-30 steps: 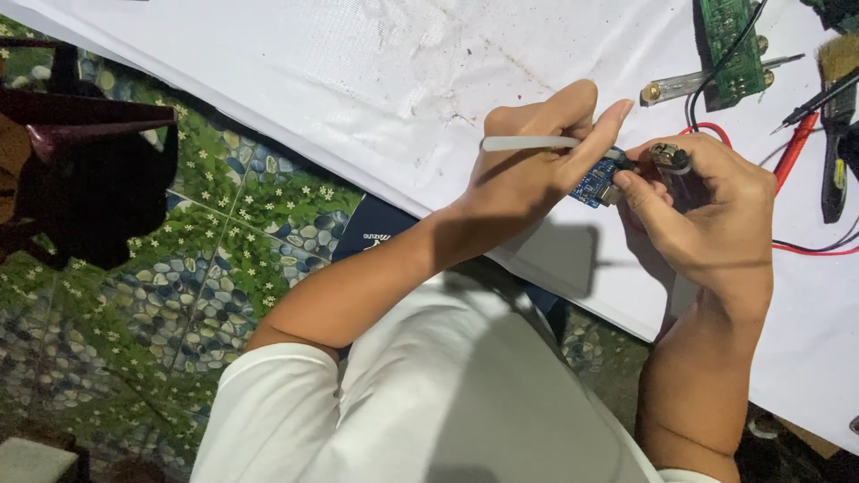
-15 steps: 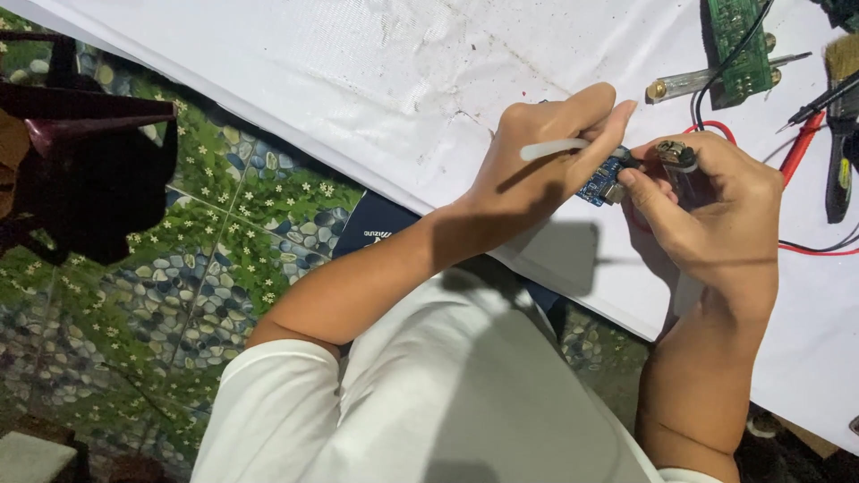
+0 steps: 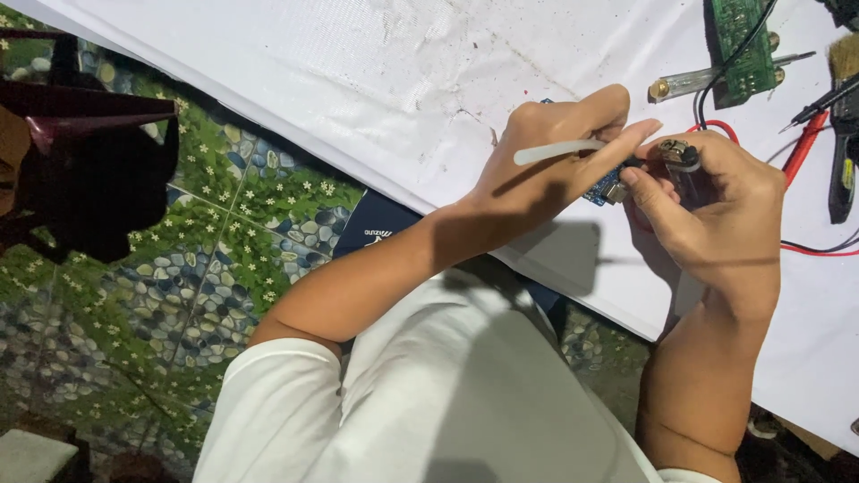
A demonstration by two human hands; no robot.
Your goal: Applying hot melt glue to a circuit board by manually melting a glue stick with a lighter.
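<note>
Over the white cloth-covered table (image 3: 268, 80) and green pebble-patterned floor tiles (image 3: 224, 241), your left hand (image 3: 546, 165) grips a white plastic stick (image 3: 559, 152); your right hand (image 3: 716, 210) clasps a small blue circuit board (image 3: 608, 188).

A green circuit board (image 3: 742, 46) and a clear-handled screwdriver (image 3: 707, 80) are seen on the white-covered bench (image 3: 295, 72) at one o'clock. Red and black wires (image 3: 819, 249) and a brush (image 3: 842, 125) are laid at three o'clock, and a dark red stool (image 3: 85, 125) is set on the pebble-patterned floor (image 3: 179, 295) at nine o'clock.

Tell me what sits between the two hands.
In the head view, a small blue circuit board sits between the left hand and right hand, pinched by both.
</note>
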